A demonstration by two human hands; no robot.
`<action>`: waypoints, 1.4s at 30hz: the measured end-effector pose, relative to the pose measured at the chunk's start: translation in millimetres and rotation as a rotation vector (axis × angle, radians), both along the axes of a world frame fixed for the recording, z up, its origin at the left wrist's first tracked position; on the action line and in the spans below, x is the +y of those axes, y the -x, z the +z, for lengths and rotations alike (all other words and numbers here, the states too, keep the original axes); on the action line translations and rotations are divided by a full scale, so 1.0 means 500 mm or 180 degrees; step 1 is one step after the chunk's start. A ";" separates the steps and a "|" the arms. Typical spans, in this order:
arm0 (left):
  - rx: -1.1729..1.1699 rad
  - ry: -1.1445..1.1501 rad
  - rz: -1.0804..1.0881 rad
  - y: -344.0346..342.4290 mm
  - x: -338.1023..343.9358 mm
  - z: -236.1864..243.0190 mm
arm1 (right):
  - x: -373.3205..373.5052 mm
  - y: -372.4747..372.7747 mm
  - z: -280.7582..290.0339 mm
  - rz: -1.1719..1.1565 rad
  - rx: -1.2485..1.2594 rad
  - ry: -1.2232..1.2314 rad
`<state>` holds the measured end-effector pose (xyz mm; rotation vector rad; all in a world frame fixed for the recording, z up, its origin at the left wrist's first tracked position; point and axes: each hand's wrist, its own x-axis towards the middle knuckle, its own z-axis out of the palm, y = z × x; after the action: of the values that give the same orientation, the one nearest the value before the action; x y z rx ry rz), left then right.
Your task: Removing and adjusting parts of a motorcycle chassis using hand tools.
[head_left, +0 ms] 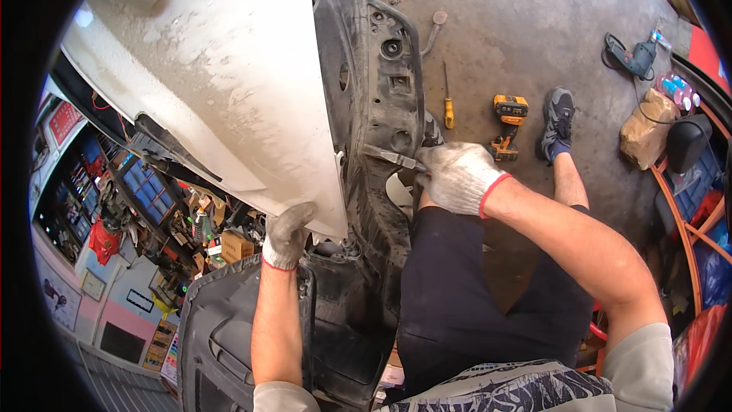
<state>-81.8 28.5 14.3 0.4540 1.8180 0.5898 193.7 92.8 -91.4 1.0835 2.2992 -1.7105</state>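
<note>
Your left hand (288,235) grips the dusty white panel (252,107) by its bottom corner; scuffed black trim (400,107) runs along its right edge. Cordless drill (510,109) on floor (488,30), past trim. Your right hand (461,177) clasps pliers (393,156), blocking some trim. Yellow screwdriver (448,114) between drill and trim.

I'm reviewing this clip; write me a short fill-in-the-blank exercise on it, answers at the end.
1. The large panel that the left hand touches is ____ in colour.
2. The right hand holds a pair of ____.
3. As seen here, the screwdriver lies to the ____ of the yellow drill.
4. Each glove has a cuff edged in ____.

Missing words: white; pliers; left; red.
</note>
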 end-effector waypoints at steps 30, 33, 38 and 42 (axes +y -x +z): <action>-0.0536 0.0604 0.0088 -0.007 0.049 0.031 | -0.023 0.006 0.038 -0.0292 0.0196 0.0798; -0.0464 0.0569 0.0258 -0.005 0.042 0.029 | -0.011 0.003 0.041 -0.0231 0.0132 0.0851; -0.0548 0.0594 0.0249 0.009 0.036 0.029 | -0.001 0.009 0.041 -0.0002 -0.0056 0.0757; -0.0685 0.0579 0.0240 -0.009 0.055 0.031 | -0.003 0.006 0.016 -0.0249 0.0176 0.0705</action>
<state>-77.4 56.0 30.0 0.1921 1.6695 0.4989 190.6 91.1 -83.6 1.1075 2.0591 -1.9911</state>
